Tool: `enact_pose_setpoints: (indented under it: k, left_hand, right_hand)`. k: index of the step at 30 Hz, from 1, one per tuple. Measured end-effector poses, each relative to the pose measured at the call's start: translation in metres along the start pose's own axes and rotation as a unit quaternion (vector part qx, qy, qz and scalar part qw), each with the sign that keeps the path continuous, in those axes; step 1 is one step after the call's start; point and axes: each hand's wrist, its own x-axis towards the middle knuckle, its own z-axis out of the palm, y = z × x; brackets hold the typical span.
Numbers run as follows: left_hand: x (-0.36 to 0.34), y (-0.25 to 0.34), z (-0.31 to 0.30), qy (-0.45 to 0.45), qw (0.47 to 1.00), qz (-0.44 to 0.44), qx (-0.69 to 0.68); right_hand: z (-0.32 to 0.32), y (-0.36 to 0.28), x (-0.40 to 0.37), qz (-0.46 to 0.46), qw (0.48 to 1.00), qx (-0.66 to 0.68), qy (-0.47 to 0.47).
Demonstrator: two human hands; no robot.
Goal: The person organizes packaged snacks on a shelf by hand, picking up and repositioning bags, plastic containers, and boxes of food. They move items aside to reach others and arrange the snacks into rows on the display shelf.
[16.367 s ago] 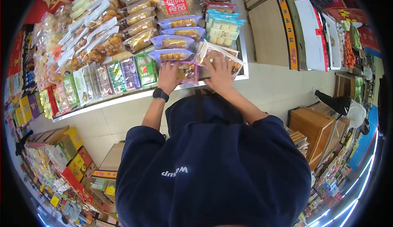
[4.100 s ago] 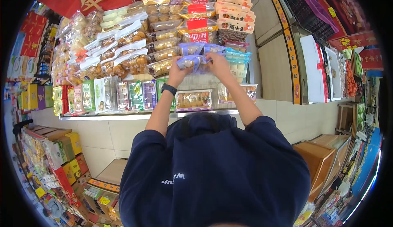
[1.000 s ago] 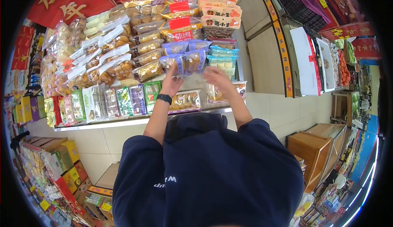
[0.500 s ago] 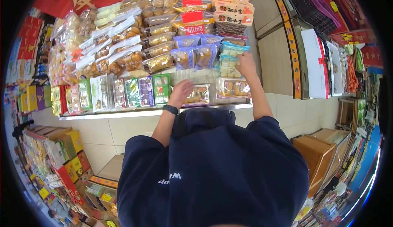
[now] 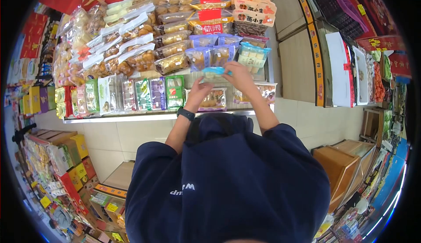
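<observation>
My right hand (image 5: 239, 77) grips the edge of a small clear snack pack with a light-blue top (image 5: 213, 70), held above the front of the display shelf. Close below its left end is my left hand (image 5: 198, 95), fingers apart, with a dark watch (image 5: 186, 114) on the wrist. Under the left hand lies a clear pastry tray (image 5: 213, 100), partly covered. Another pastry tray (image 5: 266, 91) sits behind my right forearm. Similar blue-topped packs (image 5: 253, 58) stand to the right, beside purple bread bags (image 5: 209, 55).
Rows of bagged pastries (image 5: 172, 62) and white-topped bags (image 5: 138, 58) fill the shelf's back. Green and purple boxes (image 5: 175, 91) line its front left, along the metal edge (image 5: 166, 116). A wooden cabinet (image 5: 298, 63) stands at the right.
My right hand has lifted a blue-topped pack from the stack at right and brought it left toward my left hand. My left hand has shifted slightly, staying near the front tray.
</observation>
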Motion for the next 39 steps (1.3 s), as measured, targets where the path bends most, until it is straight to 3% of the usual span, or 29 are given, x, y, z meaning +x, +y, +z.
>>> enact_pose_setpoints:
  k: [2, 11, 14, 18, 21, 27, 33, 39]
  left_hand:
    - [-0.002, 0.011, 0.002, 0.061, 0.998, 0.004, 0.014]
    - [0.008, 0.004, -0.010, 0.142, 0.988, 0.060, 0.013]
    - [-0.003, 0.010, -0.001, 0.137, 0.990, 0.032, 0.029]
    - [0.005, -0.010, -0.002, 0.129, 0.991, 0.034, 0.023]
    - [0.012, -0.019, -0.006, 0.115, 0.992, 0.045, 0.021]
    - [0.015, -0.016, -0.006, 0.124, 0.991, 0.048, 0.018]
    - [0.012, -0.018, -0.013, 0.141, 0.988, 0.018, 0.057]
    - [0.013, -0.020, -0.016, 0.149, 0.987, 0.010, 0.061]
  right_hand:
    - [0.020, -0.009, 0.014, 0.000, 1.000, 0.017, 0.010]
    - [0.065, 0.010, 0.029, -0.015, 0.996, 0.086, 0.027]
    - [0.037, 0.029, 0.021, 0.008, 0.993, 0.063, 0.096]
    - [-0.010, 0.081, 0.020, 0.064, 0.971, -0.114, 0.199]
    - [-0.040, 0.105, 0.028, 0.091, 0.966, -0.185, 0.158]
    - [-0.039, 0.127, 0.020, 0.239, 0.910, -0.335, -0.049]
    - [-0.048, 0.121, 0.002, 0.161, 0.954, -0.251, 0.034]
    - [-0.047, 0.069, -0.016, 0.101, 0.977, -0.181, 0.040]
